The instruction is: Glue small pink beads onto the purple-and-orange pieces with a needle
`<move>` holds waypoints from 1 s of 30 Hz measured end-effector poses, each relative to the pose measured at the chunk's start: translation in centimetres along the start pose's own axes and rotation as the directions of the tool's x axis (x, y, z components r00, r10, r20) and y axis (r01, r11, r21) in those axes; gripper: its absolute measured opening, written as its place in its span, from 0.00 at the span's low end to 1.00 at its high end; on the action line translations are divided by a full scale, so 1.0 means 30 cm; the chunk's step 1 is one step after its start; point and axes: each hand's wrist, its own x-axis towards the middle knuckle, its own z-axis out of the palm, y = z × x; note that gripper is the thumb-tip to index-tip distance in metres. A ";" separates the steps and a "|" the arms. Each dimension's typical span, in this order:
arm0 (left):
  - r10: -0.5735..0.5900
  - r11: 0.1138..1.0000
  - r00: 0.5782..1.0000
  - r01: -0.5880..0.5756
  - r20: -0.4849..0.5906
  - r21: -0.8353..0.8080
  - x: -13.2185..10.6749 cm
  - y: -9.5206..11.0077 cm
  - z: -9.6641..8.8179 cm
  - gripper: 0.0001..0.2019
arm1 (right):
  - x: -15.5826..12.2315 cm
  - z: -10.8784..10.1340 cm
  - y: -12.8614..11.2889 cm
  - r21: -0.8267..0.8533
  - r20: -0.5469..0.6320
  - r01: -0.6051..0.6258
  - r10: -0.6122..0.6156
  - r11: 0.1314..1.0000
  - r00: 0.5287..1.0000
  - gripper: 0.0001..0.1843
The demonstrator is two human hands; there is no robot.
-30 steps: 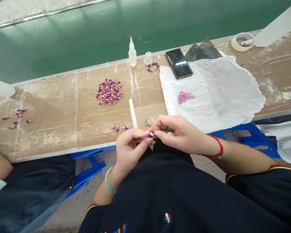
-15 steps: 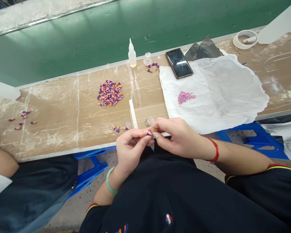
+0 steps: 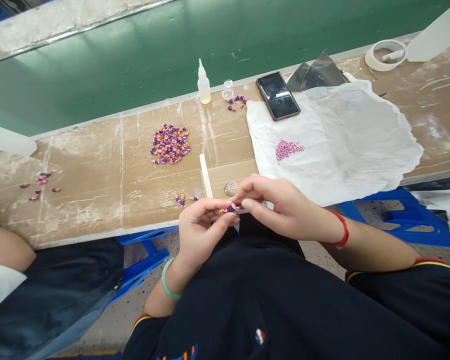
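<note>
Between the thumb and fingers of my left hand (image 3: pixel 202 225) is a small purple figurine (image 3: pixel 231 207) with pink and orange parts. My right hand (image 3: pixel 275 205) is close against its right side, thumb and forefinger curled together at the tips. Whether anything tiny is between those fingertips cannot be made out. Below the hands shows a pale, pointed thing with a blue tip (image 3: pixel 237 230); what holds it is hidden. Just beyond the fingers are a round clear-topped disc (image 3: pixel 231 188), a white strip (image 3: pixel 205 175) and a few more figurines (image 3: pixel 180 199).
A pile of purple and orange figurines (image 3: pixel 170 144) lies left of centre. White cloth (image 3: pixel 341 145) carries tiny pink pieces (image 3: pixel 288 149) and a phone (image 3: pixel 278 96). A dropper bottle (image 3: pixel 203 85) and tape roll (image 3: pixel 385 55) stand at the back. A person's arm (image 3: pixel 7 247) is at left.
My right fingertips have drawn back slightly to the right, uncovering more of the figurine. My left hand still holds it in nearly the same place. The view has shifted a little.
</note>
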 end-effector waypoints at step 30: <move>0.194 0.320 0.965 0.108 -0.176 0.941 0.502 -0.053 -0.561 0.06 | -0.140 -0.120 0.203 0.027 -0.369 -0.375 0.358 0.927 0.858 0.13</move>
